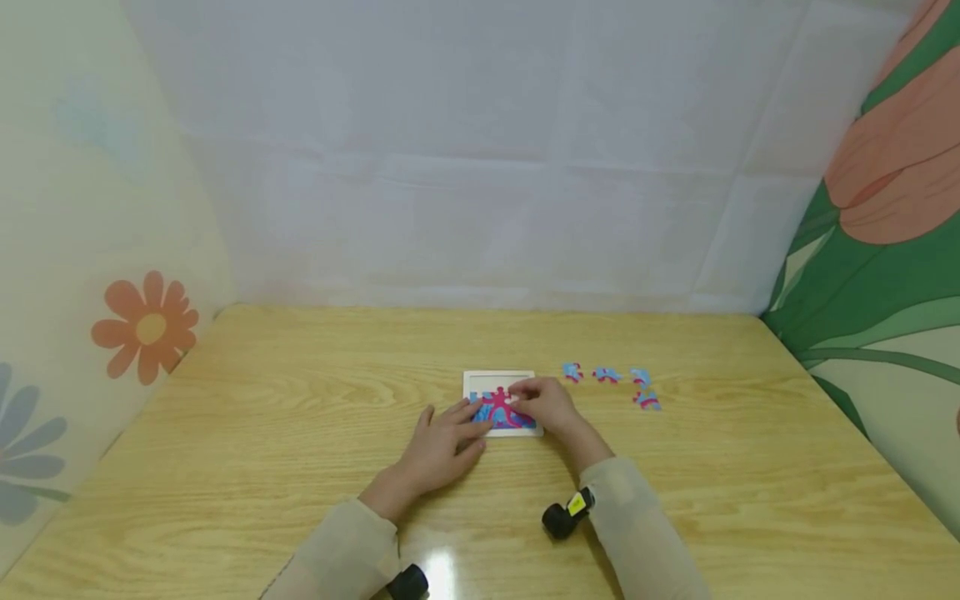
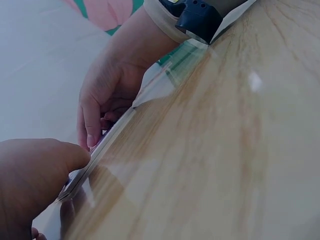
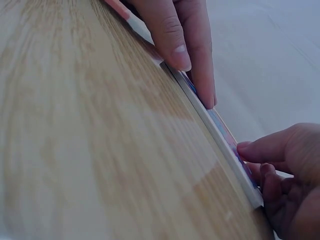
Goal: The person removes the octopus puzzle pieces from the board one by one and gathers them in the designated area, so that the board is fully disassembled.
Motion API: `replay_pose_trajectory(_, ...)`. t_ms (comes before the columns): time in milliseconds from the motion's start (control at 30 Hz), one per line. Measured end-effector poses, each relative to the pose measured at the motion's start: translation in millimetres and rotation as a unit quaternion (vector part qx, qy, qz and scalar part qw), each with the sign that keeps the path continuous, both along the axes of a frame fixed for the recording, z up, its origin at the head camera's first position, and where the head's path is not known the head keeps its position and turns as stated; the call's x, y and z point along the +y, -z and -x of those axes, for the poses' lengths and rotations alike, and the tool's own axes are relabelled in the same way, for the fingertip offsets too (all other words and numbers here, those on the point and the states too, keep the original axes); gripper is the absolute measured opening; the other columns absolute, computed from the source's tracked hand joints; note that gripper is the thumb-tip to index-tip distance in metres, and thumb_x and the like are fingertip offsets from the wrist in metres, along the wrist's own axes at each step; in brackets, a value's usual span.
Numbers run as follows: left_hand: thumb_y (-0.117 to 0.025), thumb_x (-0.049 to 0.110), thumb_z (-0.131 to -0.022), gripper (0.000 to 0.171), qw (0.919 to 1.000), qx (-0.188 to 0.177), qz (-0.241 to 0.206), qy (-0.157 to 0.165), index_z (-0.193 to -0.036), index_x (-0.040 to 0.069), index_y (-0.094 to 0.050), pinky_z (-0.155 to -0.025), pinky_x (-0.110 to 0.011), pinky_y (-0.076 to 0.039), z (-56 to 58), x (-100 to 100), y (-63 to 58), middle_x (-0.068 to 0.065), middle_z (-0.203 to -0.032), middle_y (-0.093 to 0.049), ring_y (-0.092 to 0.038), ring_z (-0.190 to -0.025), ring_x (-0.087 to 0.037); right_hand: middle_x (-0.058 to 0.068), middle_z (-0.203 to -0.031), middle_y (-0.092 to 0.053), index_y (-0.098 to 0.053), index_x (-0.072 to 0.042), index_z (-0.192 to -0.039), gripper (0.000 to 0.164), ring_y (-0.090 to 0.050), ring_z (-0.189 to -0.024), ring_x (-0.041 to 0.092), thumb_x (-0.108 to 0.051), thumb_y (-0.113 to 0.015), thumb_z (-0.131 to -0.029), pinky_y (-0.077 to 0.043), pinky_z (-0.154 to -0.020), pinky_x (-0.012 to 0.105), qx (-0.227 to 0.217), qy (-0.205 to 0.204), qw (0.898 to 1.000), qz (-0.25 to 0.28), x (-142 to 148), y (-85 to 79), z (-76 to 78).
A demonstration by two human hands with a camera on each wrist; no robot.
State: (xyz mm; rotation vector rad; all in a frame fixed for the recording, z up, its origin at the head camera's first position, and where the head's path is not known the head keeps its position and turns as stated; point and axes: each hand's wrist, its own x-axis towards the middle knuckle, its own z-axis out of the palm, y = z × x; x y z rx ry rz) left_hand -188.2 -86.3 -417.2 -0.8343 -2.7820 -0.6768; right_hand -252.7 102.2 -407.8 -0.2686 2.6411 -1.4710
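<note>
A small jigsaw puzzle in pink and blue lies in a white frame tray, its lower part filled and its upper strip bare. My left hand rests at the tray's left side with fingers stretched over the puzzle. In the left wrist view its thumb lies along the tray's near edge. My right hand bends over the puzzle's right side, thumb and fingers pinching a puzzle piece mostly hidden beneath them. From the right wrist view, the right thumb touches the puzzle's surface.
Several loose puzzle pieces lie right of the tray, among them one nearest it and another low at the far right. The wooden table meets a white cloth behind. Small black cameras sit at both sleeves.
</note>
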Motion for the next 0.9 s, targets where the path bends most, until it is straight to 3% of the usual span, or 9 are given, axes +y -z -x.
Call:
replay_pose_trajectory(400,-0.052,0.029,-0.085,0.033,0.9998,-0.017,0.005,0.003,-0.115,0.017,-0.058,-0.091,-0.060,-0.010,0.3,-0.5,-1.6,-0.006,-0.132,-0.037,-0.028,-0.122,-0.026,0.000,-0.065,-0.051,-0.065,0.000,-0.089,0.019,-0.045,-0.061,0.011,-0.001,-0.067,-0.071,-0.040,-0.056,0.023,0.037,-0.010,0.999,-0.002,0.0,2.4,-0.2)
replay_pose_trajectory(633,-0.051,0.030,-0.086,0.035,0.9996,-0.015,0.023,0.009,-0.119,0.019,-0.055,-0.091,-0.060,-0.011,-0.1,-0.9,-2.2,-0.006,-0.133,-0.036,-0.026,-0.123,-0.026,0.000,-0.067,-0.050,-0.066,-0.004,-0.089,0.016,-0.044,-0.062,0.012,-0.004,-0.066,-0.073,-0.038,-0.056,0.023,0.021,0.008,1.000,-0.019,-2.4,-0.2,-1.8)
replay_pose_trajectory(900,-0.051,0.031,-0.086,0.035,0.9995,-0.018,0.026,0.009,-0.119,0.020,-0.055,-0.091,-0.060,-0.010,-1.1,-0.6,-3.6,-0.006,-0.134,-0.035,-0.025,-0.123,-0.026,-0.001,-0.066,-0.050,-0.066,-0.004,-0.089,0.017,-0.044,-0.061,0.011,-0.004,-0.067,-0.072,-0.038,-0.055,0.022,0.033,0.008,0.999,-0.019,-2.6,2.1,-1.7)
